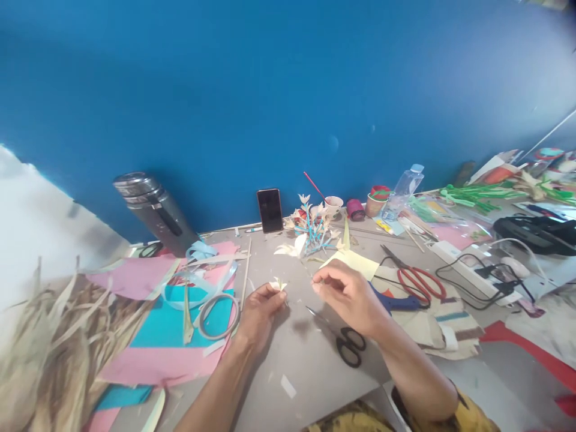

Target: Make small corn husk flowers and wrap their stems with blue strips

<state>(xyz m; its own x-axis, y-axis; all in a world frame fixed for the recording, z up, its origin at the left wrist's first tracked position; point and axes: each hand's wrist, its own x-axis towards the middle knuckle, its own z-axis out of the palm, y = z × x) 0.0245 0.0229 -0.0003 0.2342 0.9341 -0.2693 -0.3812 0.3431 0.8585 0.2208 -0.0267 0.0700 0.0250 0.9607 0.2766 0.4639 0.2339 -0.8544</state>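
The left hand [262, 312] pinches a small pale flower [279, 284] between thumb and fingers, beyond and left of the black-handled scissors [350, 346]. The right hand [346, 294], just beyond those scissors, has its fingertips drawn close to the thumb; whether they meet or grip anything, I cannot tell. The flower looks nearly weightless, thin-petalled and easily creased, so best held at its base. Farther beyond the scissors stands a blue-stemmed flower bunch [310, 227].
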